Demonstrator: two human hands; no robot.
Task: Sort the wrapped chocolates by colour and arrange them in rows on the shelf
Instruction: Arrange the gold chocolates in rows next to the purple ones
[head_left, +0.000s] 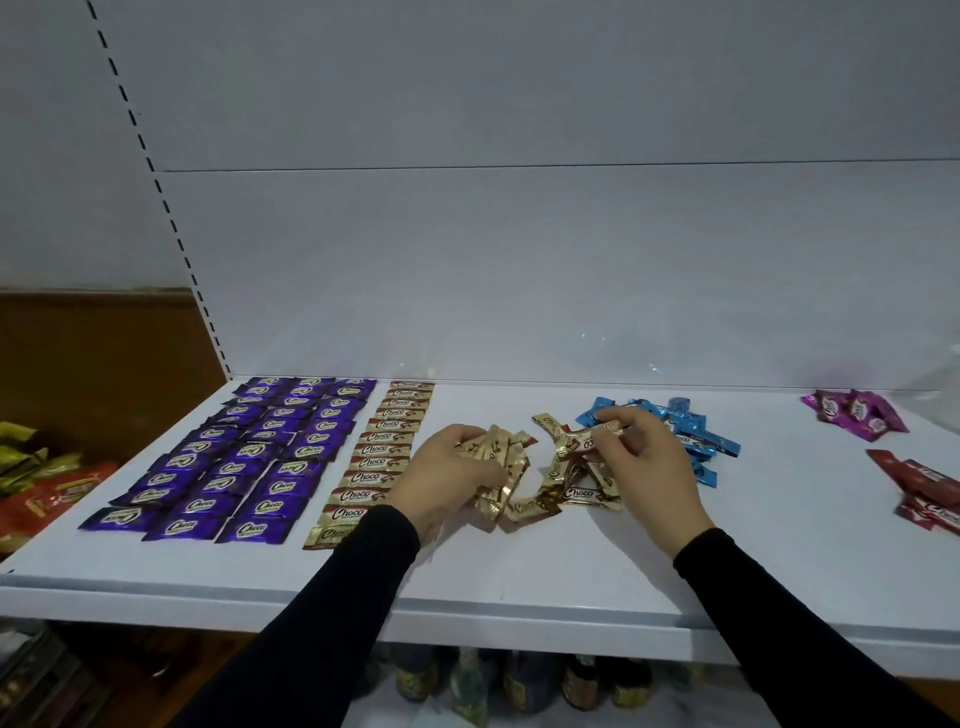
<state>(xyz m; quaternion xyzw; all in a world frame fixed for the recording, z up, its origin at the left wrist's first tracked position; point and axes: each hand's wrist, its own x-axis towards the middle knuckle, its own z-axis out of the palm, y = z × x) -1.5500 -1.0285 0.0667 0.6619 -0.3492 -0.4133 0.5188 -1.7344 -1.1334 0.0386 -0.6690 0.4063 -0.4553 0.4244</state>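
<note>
On the white shelf (519, 582), purple chocolates (244, 457) lie in three neat rows at the left. Beside them runs one row of gold chocolates (374, 457). A loose heap of gold chocolates (550, 483) sits in the middle. My left hand (447, 473) grips a bunch of gold wrappers at the heap's left side. My right hand (639, 452) pinches one gold chocolate (582, 434) above the heap's right side. A pile of blue chocolates (701, 431) lies just behind my right hand, partly hidden by it.
Pink chocolates (857, 415) lie at the back right and red ones (924, 488) near the right edge. Bagged snacks (36, 483) sit on a lower surface to the left. Bottles (519, 686) stand under the shelf's front edge.
</note>
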